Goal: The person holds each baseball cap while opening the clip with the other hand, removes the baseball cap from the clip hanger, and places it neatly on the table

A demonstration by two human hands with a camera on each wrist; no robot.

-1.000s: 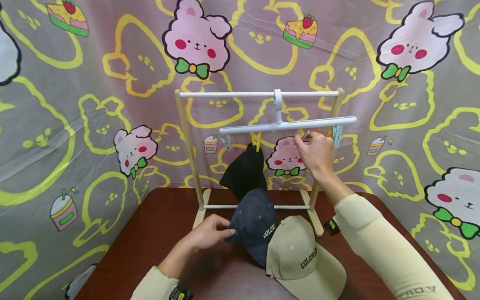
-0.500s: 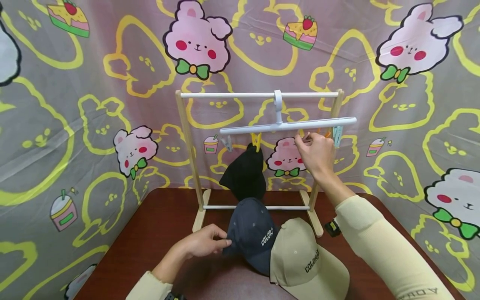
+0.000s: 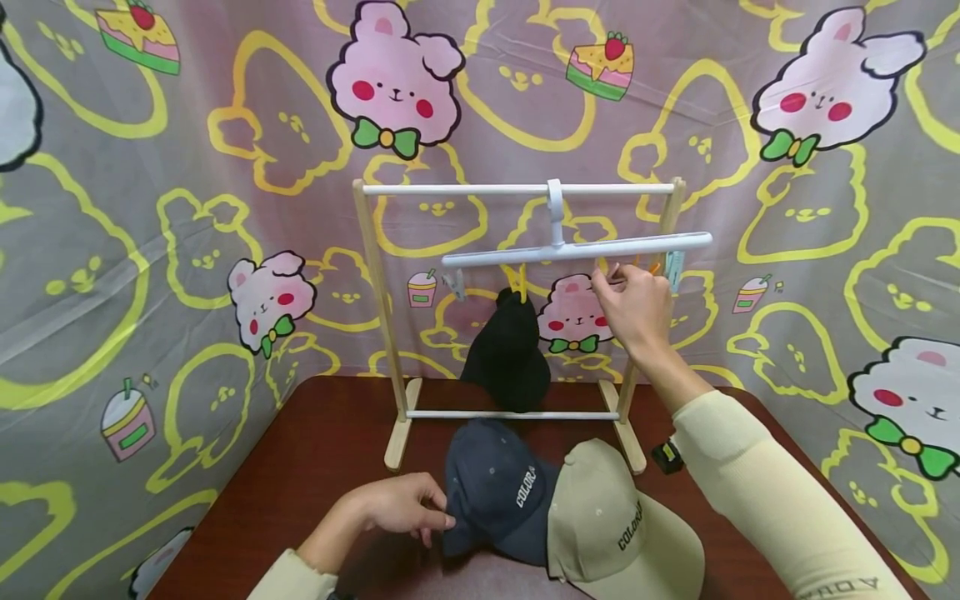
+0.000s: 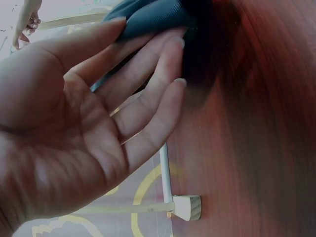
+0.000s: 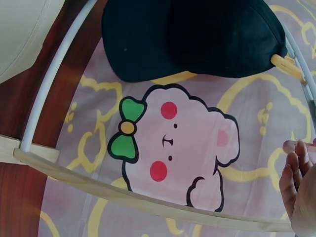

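Note:
My left hand pinches the edge of a navy cap between thumb and fingers; in the left wrist view the blue fabric lies at the thumb tip. My right hand is raised under the white hanger, pinching a small pink clothespin that the fingers mostly hide. A black cap hangs from a yellow clothespin on the hanger. Beside the navy cap, a beige cap lies on the table, overlapping it in the head view.
The hanger hooks over the top bar of a small wooden rack. A grey clothespin and a blue clothespin hang near its ends. A black strap device shows by my right sleeve. Patterned cloth surrounds the brown table.
My left hand and the navy cap have moved down and toward me, away from the black cap. The hanging black cap has swung right and turned. The beige cap shifted slightly; my right hand stays.

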